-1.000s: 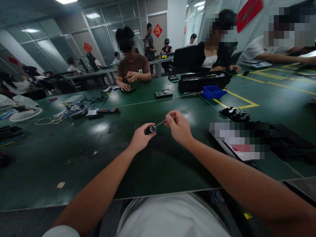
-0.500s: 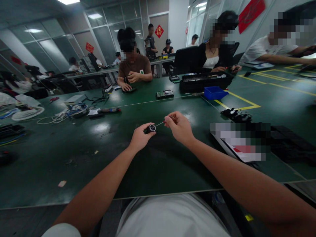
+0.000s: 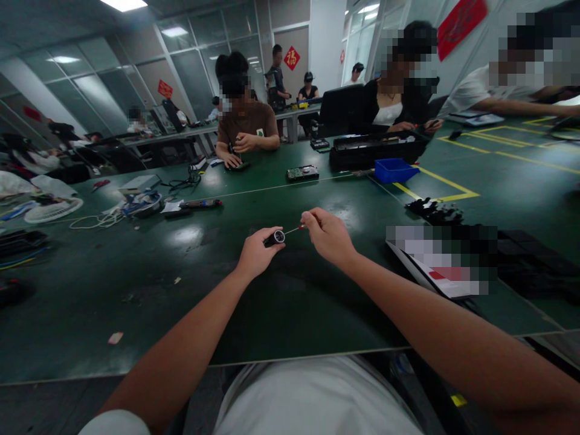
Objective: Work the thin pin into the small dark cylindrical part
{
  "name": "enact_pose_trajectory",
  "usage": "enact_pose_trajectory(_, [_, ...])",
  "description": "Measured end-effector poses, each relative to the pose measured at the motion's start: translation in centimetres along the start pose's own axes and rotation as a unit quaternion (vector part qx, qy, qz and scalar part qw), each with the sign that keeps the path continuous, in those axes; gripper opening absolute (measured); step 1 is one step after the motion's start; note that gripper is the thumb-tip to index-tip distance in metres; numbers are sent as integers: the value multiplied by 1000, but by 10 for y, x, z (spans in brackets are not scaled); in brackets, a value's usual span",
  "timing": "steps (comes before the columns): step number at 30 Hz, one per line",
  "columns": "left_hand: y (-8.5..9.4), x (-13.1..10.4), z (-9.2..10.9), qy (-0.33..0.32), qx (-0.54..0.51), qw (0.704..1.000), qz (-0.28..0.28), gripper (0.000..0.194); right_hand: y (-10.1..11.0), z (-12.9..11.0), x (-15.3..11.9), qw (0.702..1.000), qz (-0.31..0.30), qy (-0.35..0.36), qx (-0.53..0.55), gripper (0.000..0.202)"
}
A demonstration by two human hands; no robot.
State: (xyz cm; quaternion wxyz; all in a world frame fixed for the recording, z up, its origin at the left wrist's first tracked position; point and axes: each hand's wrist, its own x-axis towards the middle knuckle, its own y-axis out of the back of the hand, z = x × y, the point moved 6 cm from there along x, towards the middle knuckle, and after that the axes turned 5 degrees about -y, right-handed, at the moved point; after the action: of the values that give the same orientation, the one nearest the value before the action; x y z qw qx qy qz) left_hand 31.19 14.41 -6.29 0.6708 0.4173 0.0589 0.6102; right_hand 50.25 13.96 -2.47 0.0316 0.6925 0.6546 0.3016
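Near the middle of the view, my left hand (image 3: 257, 252) is closed around a small black cylindrical part (image 3: 274, 238) whose round, silver-rimmed end faces me. Just to its right, my right hand (image 3: 330, 232) pinches the red handle of a thin screwdriver (image 3: 293, 230). The metal shaft points left at the cylinder's rim; whether the tip touches it is too small to tell. Both hands are held above the green table (image 3: 290, 320).
Farther back lie a hard drive (image 3: 302, 173), a blue tray (image 3: 396, 171) and a long black casing (image 3: 378, 151). A white-and-red packet (image 3: 435, 266) is at the right, cables (image 3: 142, 204) at the left. Across the table, a person in brown (image 3: 249, 121) works.
My right hand and the screwdriver have shifted very slightly down and left. My left hand holds the cylinder almost unmoved, its end turned a little.
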Motion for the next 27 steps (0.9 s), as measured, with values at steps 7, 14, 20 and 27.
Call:
enact_pose_trajectory(7, [1, 1, -2, 12, 6, 1000, 9, 40, -6, 7, -1, 998, 7, -2, 56, 16])
enact_pose_trajectory(14, [4, 3, 4, -15, 2, 1000, 12, 41, -19, 44, 10, 925, -5, -177, 335, 27])
enact_pose_trajectory(20, [3, 4, 3, -17, 22, 1000, 9, 42, -8, 40, 12, 950, 56, -131, 278, 26])
enact_pose_trajectory(27, [3, 3, 5, -16, 26, 999, 10, 42, -4, 17, 1, 983, 61, -57, 162, 22])
